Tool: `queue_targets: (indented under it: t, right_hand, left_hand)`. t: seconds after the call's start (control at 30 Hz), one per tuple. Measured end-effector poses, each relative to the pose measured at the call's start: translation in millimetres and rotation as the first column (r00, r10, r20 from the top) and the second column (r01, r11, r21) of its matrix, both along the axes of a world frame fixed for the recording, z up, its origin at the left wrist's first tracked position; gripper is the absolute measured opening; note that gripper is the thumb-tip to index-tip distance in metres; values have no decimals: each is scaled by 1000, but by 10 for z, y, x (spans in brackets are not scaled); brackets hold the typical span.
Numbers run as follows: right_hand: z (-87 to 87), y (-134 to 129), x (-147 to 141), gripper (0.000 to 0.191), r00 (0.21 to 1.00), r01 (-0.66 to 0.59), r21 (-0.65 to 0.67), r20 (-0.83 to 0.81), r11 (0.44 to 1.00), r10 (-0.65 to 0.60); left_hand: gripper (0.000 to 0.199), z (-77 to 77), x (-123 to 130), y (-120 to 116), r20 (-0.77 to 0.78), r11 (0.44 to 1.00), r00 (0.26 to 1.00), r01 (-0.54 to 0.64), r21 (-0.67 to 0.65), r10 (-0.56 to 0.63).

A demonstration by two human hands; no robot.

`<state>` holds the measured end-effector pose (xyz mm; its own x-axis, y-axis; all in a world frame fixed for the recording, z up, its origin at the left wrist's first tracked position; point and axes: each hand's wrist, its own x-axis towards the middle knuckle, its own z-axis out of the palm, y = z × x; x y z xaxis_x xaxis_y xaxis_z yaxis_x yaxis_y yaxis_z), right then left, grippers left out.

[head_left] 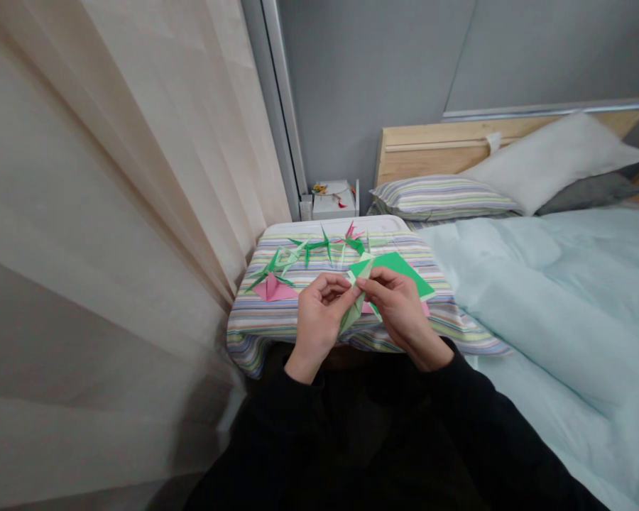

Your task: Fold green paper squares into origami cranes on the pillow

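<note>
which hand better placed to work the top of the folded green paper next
Probably the right hand: its fingers pinch near the upper end of the pale green folded paper. The left hand sits against the paper's side, so it looks better suited to steadying it.

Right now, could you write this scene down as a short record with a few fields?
Left hand: pinching the folded pale green paper
Right hand: pinching the same paper, in front of a flat green sheet
Also nearby: dark green origami pieces, a pink folded paper
Work surface: striped cloth
Surroundings: pale blue duvet, striped pillow, beige curtain
</note>
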<state>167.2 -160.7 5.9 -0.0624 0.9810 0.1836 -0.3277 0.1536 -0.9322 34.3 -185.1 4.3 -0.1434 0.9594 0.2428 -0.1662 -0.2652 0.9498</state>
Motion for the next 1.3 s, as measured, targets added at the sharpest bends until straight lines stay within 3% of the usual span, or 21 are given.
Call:
queue_targets:
  t: [0.27,0.5,0.67,0.9,1.03,1.17,1.3]
  right_hand:
    - [59,113,-83,21,977,86,-76,-188,993,-99]
    - [159,322,147,26,947,238,12,-227,971,-230]
    - [-6,168,70,24,997,24,81,73,996,-30]
    - [-64,81,1,18,998,39,114,39,993,-43]
    - [-70,47,-28,18,994,107,97,8,989,-108]
    - [-80,20,-28,19,992,119,64,-49,991,-116]
    - [-89,27,18,16,999,-6,106,51,994,0]
  left_hand:
    - [26,1,29,0,11,1000,1000,-1,-19,1]
    - [27,-88,-24,-51,-5,997,1000,-18,-77,18]
    - [27,-96,-16,-7,57,997,998,-12,-72,16]
    - [14,-38,66,55,240,989,970,71,-133,-37]
    - [21,-39,78,42,360,966,928,177,-189,-100]
    - [29,-54,75,16,338,954,933,208,-217,-127]
    - [25,-62,71,15,297,968,950,161,-193,-98]
